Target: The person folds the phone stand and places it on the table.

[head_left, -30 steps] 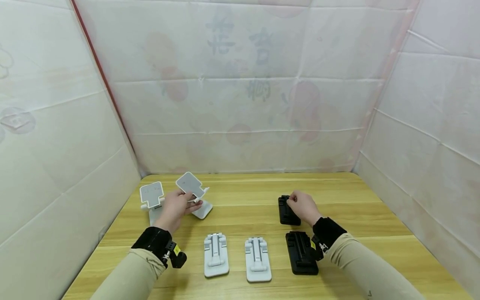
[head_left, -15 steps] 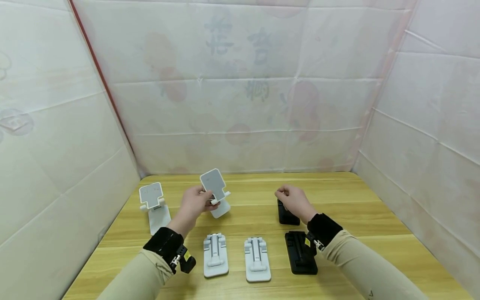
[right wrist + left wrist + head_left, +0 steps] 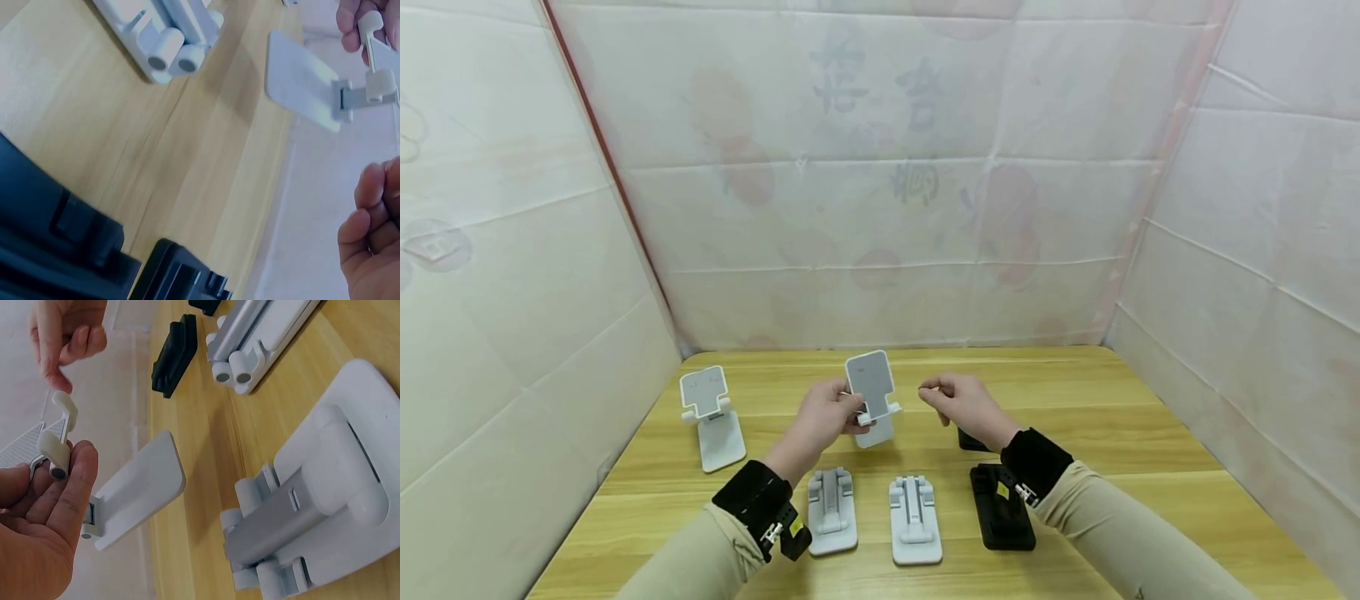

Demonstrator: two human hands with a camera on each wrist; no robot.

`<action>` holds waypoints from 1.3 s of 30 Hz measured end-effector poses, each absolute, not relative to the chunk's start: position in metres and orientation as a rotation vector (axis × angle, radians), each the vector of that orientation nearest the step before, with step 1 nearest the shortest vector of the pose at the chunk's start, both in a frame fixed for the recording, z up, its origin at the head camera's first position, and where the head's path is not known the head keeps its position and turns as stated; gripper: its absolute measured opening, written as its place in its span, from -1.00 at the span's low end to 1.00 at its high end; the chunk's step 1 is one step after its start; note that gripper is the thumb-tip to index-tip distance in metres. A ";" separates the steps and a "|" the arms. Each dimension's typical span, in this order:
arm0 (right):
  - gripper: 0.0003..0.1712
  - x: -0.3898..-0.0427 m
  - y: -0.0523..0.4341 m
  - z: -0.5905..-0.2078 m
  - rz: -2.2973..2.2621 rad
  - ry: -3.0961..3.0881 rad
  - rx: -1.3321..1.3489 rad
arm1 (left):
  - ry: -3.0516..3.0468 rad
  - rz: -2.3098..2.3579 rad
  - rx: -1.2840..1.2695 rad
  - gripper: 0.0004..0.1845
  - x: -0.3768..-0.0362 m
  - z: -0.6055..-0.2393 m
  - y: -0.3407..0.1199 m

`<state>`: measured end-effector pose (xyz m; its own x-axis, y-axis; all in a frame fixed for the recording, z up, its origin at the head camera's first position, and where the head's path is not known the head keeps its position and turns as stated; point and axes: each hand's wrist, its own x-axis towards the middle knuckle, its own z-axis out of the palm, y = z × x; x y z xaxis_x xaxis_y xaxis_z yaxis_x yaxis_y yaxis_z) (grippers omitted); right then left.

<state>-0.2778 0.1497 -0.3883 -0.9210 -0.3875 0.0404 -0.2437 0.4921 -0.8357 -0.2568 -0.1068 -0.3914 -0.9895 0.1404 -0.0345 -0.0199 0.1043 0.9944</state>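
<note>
Makeshift recording booth: white sheeting walls [image 3: 887, 208] enclose wooden surface [image 3: 1112, 433]; phone stands [image 3: 913, 517] laid in rows.

Both forearms are extended forward over the table, clad in beige sleeves, with black wrist straps worn at each wrist. The left hand [image 3: 823, 417] is raised at centre, its fingers [image 3: 74, 481] and thumb curled in a grip. The right hand [image 3: 958, 404] is held just beside it, apart, its fingers loosely curled with thumb and forefinger drawn together, nothing held.
</note>
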 end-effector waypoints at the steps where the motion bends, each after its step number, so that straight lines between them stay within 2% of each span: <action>1: -0.64 -0.278 0.148 -0.388 -1.400 2.572 -0.553 | 2.236 2.010 0.141 -0.67 -0.256 -0.391 -0.105; 10: -0.61 -0.276 0.140 -0.388 -1.379 2.540 -0.590 | 2.284 1.899 0.280 -0.75 -0.249 -0.390 -0.093; 20: -0.87 -0.274 0.140 -0.393 -1.350 2.559 -0.710 | 2.323 1.826 0.366 -0.73 -0.247 -0.388 -0.091; 33: -0.88 -0.271 0.142 -0.392 -1.377 2.467 -0.716 | 2.331 1.785 0.384 -0.73 -0.246 -0.388 -0.091; 39: -0.83 -0.273 0.146 -0.394 -1.456 2.403 -0.702 | 2.277 1.867 0.349 -0.68 -0.246 -0.387 -0.090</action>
